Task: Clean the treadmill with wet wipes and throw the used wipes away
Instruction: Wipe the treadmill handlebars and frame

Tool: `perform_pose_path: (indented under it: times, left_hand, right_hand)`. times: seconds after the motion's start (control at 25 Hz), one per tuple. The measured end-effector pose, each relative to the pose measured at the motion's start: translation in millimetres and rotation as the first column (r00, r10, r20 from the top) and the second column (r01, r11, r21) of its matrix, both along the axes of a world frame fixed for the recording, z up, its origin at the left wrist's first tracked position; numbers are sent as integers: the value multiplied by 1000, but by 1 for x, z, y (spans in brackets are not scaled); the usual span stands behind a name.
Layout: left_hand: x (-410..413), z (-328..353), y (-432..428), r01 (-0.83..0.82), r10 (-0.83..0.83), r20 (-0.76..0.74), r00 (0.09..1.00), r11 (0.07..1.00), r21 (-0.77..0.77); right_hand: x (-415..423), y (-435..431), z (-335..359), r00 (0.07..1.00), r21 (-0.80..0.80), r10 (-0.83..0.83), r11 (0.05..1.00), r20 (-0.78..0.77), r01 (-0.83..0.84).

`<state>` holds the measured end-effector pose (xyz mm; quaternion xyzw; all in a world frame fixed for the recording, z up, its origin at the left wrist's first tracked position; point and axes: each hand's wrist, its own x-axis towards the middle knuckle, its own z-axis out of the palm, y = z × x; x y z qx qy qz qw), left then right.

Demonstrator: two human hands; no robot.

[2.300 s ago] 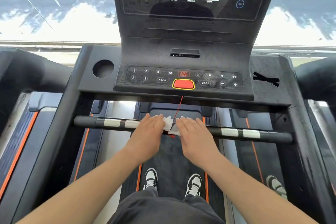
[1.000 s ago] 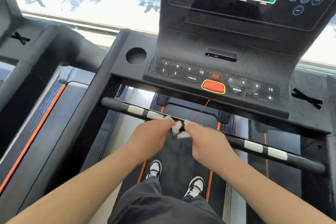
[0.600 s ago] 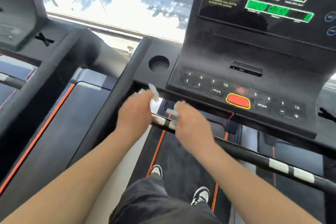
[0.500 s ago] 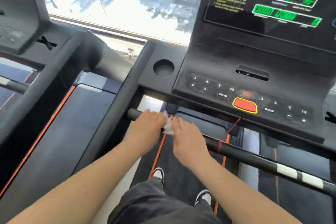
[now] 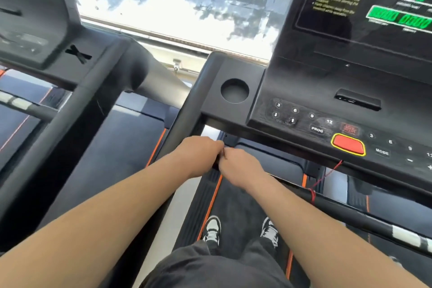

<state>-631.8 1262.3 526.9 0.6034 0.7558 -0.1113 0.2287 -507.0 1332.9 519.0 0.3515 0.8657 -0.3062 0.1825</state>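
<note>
Centre frame: left hand (image 5: pixel 201 155) and right hand (image 5: pixel 242 167), fingers curled over the handlebar (image 5: pixel 350 216) end — probably pressing wipes against it to scrub, though none shows.

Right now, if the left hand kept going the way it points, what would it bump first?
Probably the right hand: the left hand points toward it and they nearly touch. Depth is blurry.

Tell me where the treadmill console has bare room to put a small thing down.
The round black cup recess is empty, and the flat black ledge behind it is bare. The black button keypad is crowded; the left hand and right hand meet below the recess.
</note>
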Motion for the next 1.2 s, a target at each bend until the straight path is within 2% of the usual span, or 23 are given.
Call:
perform_pose_path:
  times: [0.12, 0.2, 0.28, 0.32, 0.4, 0.44, 0.48, 0.56, 0.64, 0.68, 0.72, 0.8, 0.88, 0.96, 1.04, 1.08, 1.16, 1.2]
  left_hand:
    - [-2, 10, -23, -222, 203, 138, 969, 966, 136]
    - [-3, 19, -17, -308, 294, 93, 951, 900, 307]
    - [-3, 21, -2, -205, 243, -36, 969, 880, 428]
    - [2, 18, 5, -138, 177, -62, 982, 906, 401]
    - [9, 0, 6, -107, 104, 24, 994, 979, 175]
    - [9, -11, 2, -117, 114, 71, 991, 992, 47]
    - [9, -18, 1, -163, 161, 111, 981, 987, 7]
    - [18, -24, 4, -212, 207, 84, 975, 976, 52]
    - [50, -23, 6, -177, 175, 30, 984, 974, 144]
    - [72, -22, 6, -146, 136, 59, 989, 966, 213]
    - [93, -25, 3, -83, 50, 113, 992, 947, 310]
    - [115, -36, -9, 110, -212, 151, 966, 856, 505]
    - [92, -51, -24, 155, -292, 102, 951, 734, 661]
    - [58, -59, -42, 146, -194, -9, 981, 706, 693]
    - [45, -64, -53, 162, -91, -138, 986, 703, 693]
    - [51, -65, -51, 160, -80, -149, 986, 717, 679]
    - [79, -69, -41, 160, -179, -36, 983, 748, 644]
    - [95, -69, -38, 172, -254, 29, 967, 731, 660]
  right_hand:
    - [1, -9, -10, 994, 28, 26, 999, -105, -23]
    - [18, -6, -17, 992, 131, 73, 990, -100, -60]
    - [39, 1, -20, 991, 264, 127, 958, -43, -111]
    - [50, 6, -18, 990, 293, 139, 947, -9, -130]
    - [75, 18, -13, 991, 256, 117, 958, 64, -130]
    - [89, 26, -10, 989, 236, 94, 964, 116, -120]
    - [104, 36, -7, 981, 225, 66, 968, 180, -106]
    - [130, 51, 0, 963, 185, -18, 982, 270, -34]
    - [140, 53, 2, 954, 160, -88, 986, 287, 42]
    - [138, 48, 1, 957, 172, -92, 984, 276, 44]
    - [132, 42, -3, 969, 194, -81, 980, 235, 35]
    - [117, 24, -11, 997, 244, -45, 969, 55, 30]
    - [109, 4, -18, 995, 344, 13, 939, -100, 22]
    - [117, -15, -31, 985, 472, 108, 881, -136, -31]
    - [134, -33, -41, 985, 525, 151, 847, -83, -86]
    - [144, -35, -44, 981, 562, 182, 819, -61, -117]
    - [163, -24, -47, 983, 613, 179, 781, -36, -119]
    - [170, -17, -46, 991, 613, 128, 785, -26, -86]
